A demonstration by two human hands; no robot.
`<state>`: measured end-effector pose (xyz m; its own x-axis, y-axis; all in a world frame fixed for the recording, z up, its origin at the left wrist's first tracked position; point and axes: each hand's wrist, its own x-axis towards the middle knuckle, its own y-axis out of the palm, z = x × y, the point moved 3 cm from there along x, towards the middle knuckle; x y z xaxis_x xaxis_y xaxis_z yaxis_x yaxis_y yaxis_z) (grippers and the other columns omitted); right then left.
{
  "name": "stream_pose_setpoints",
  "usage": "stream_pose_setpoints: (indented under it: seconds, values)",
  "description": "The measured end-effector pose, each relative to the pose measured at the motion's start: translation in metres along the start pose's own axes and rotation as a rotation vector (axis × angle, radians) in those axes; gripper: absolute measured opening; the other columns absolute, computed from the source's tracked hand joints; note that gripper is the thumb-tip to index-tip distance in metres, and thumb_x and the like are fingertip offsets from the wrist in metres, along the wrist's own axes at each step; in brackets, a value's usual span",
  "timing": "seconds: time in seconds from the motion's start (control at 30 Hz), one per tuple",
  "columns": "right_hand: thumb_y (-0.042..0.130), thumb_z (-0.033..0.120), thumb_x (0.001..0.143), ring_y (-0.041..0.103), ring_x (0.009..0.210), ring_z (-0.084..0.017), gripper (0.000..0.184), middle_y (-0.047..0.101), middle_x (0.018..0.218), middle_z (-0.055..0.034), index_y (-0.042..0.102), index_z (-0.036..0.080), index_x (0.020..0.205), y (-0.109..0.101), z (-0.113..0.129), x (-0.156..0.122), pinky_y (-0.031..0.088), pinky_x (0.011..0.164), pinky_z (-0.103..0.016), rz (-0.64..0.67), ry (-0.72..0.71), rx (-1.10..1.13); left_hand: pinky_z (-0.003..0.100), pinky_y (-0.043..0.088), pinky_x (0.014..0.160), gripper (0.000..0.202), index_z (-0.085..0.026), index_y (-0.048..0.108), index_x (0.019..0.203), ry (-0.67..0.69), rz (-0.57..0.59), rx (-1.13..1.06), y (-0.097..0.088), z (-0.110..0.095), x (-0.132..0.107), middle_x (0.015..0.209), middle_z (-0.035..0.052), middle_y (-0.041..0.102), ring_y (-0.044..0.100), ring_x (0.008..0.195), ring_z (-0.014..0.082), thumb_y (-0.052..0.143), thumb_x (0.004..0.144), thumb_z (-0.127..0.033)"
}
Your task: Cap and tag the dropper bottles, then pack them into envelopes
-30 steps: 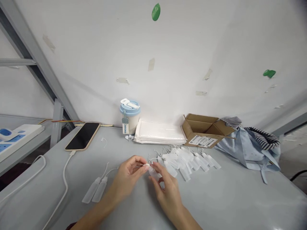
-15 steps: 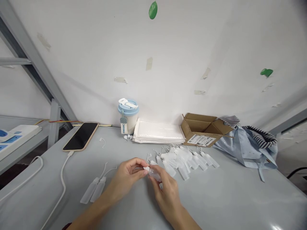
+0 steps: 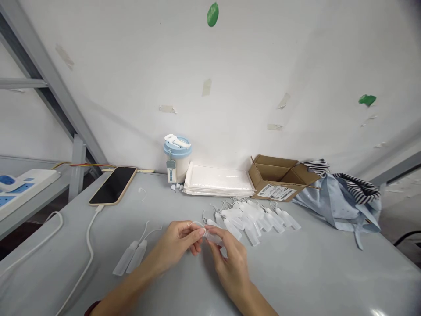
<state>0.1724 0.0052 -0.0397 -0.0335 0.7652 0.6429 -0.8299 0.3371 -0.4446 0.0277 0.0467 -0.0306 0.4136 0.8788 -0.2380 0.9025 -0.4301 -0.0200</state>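
My left hand (image 3: 176, 243) and my right hand (image 3: 229, 259) meet over the grey table (image 3: 296, 263), holding a small translucent plastic bottle (image 3: 213, 238). The left fingertips pinch a thin white cord (image 3: 196, 223) at its top, while the right fingers grip the bottle's body and partly hide it. Beyond my right hand lies a pile of similar corded bottles (image 3: 253, 221). Two more bottles (image 3: 130, 258) lie side by side to the left of my left wrist.
A loose white cord piece (image 3: 142, 193) and small white bits (image 3: 176, 187) lie near the back. Along the wall stand a blue-lidded cup (image 3: 177, 160), a white packet stack (image 3: 217, 182) and an open cardboard box (image 3: 279, 184). A phone (image 3: 112, 185) on a white cable sits left; a blue shirt (image 3: 335, 206) lies right.
My hands have shifted slightly on the bottle, and the left fingers now show a thin cord stretched at its top. The view has moved only a little.
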Motion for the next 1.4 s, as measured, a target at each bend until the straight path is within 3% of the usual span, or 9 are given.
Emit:
stream_pose_setpoints:
  seconds: [0.1,0.2,0.3,0.43,0.6,0.77,0.93,1.4]
  values:
    - [0.055,0.008,0.084,0.07,0.084,-0.017,0.026,0.073,0.096,-0.0048,0.062,0.022,0.105,-0.002,0.0,0.002,0.058,0.062,-0.022,0.016,0.061,0.045,0.026,0.049,0.069,0.027,-0.014,0.067,0.086,0.055,0.036,0.005,-0.004,-0.003,0.0,0.069,-0.0004,0.063,0.059,0.067,0.0143,0.064,0.078,-0.04]
    - [0.056,0.007,0.083,0.07,0.084,-0.016,0.026,0.073,0.096,-0.0038,0.063,0.022,0.103,-0.002,0.0,0.004,0.058,0.065,-0.022,0.037,0.117,0.1,0.026,0.049,0.069,0.03,-0.013,0.068,0.089,-0.004,0.044,-0.023,-0.006,-0.003,-0.001,0.07,0.001,0.065,0.059,0.068,0.0145,0.066,0.077,-0.039]
    - [0.055,0.004,0.083,0.069,0.089,-0.017,0.027,0.073,0.098,-0.0048,0.062,0.022,0.102,-0.001,-0.002,0.002,0.058,0.067,-0.023,0.054,0.104,0.125,0.025,0.048,0.062,0.03,-0.013,0.069,0.084,-0.067,0.054,-0.037,-0.007,-0.002,-0.001,0.061,-0.0004,0.063,0.058,0.06,0.0133,0.064,0.078,-0.041]
    - [0.052,-0.001,0.082,0.068,0.095,-0.018,0.032,0.072,0.101,-0.0076,0.059,0.021,0.104,-0.002,-0.002,0.003,0.058,0.07,-0.023,0.061,-0.029,0.121,0.023,0.044,0.049,0.037,-0.014,0.059,0.061,-0.087,0.102,-0.017,-0.004,0.003,-0.003,0.05,-0.0016,0.058,0.055,0.047,0.0119,0.061,0.079,-0.047]
    - [0.05,-0.004,0.082,0.068,0.09,-0.016,0.032,0.072,0.097,-0.0075,0.059,0.02,0.101,-0.005,0.003,0.01,0.057,0.074,-0.025,0.117,-0.097,0.13,0.021,0.04,0.039,0.042,-0.016,0.052,0.057,-0.156,0.092,-0.047,-0.002,0.007,-0.004,0.044,-0.0042,0.051,0.048,0.038,0.0102,0.058,0.077,-0.052]
    - [0.048,-0.007,0.081,0.067,0.087,-0.015,0.035,0.072,0.095,-0.0063,0.058,0.021,0.1,-0.007,0.008,0.013,0.055,0.076,-0.026,0.113,-0.163,0.152,0.02,0.04,0.037,0.043,-0.016,0.054,0.059,-0.216,0.155,-0.048,0.0,0.005,-0.003,0.046,-0.0042,0.049,0.048,0.039,0.0105,0.061,0.073,-0.056]
    - [0.051,-0.004,0.082,0.067,0.087,-0.015,0.032,0.072,0.095,-0.0057,0.058,0.021,0.101,-0.005,0.005,0.01,0.055,0.075,-0.025,0.128,-0.114,0.152,0.02,0.036,0.036,0.052,-0.016,0.05,0.052,-0.235,0.189,-0.1,0.001,0.005,-0.003,0.044,-0.0041,0.045,0.042,0.036,0.0082,0.057,0.074,-0.062]
    - [0.053,0.004,0.085,0.069,0.094,-0.017,0.031,0.072,0.099,-0.0052,0.058,0.023,0.109,-0.003,0.001,0.008,0.056,0.077,-0.024,0.131,-0.09,0.078,0.021,0.034,0.04,0.057,-0.015,0.051,0.053,-0.23,0.113,-0.081,0.003,0.005,-0.002,0.045,-0.0032,0.046,0.041,0.039,0.0086,0.053,0.073,-0.069]
